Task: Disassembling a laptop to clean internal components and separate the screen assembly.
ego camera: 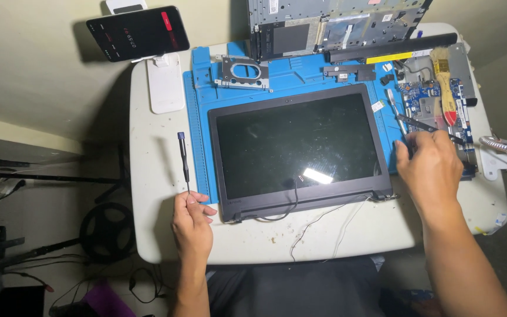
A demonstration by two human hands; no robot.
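A detached laptop screen panel [297,147] lies face up on a blue work mat [198,117], with loose thin cables [318,220] trailing from its lower edge. My left hand [192,220] rests on the white table beside the panel's lower left corner, fingertips touching the tip of a small screwdriver [183,158] lying on the table. My right hand [429,167] is at the panel's right edge, fingers closed on a thin dark metal bracket strip [426,124] raised above the mat.
A phone on a white stand [138,32] sits at the back left. A laptop base [335,23], a metal drive bracket [242,71], a black battery bar [391,48], a blue circuit board [426,97] and a brush [444,88] crowd the back and right. A flexible metal lamp arm [506,147] enters from the right.
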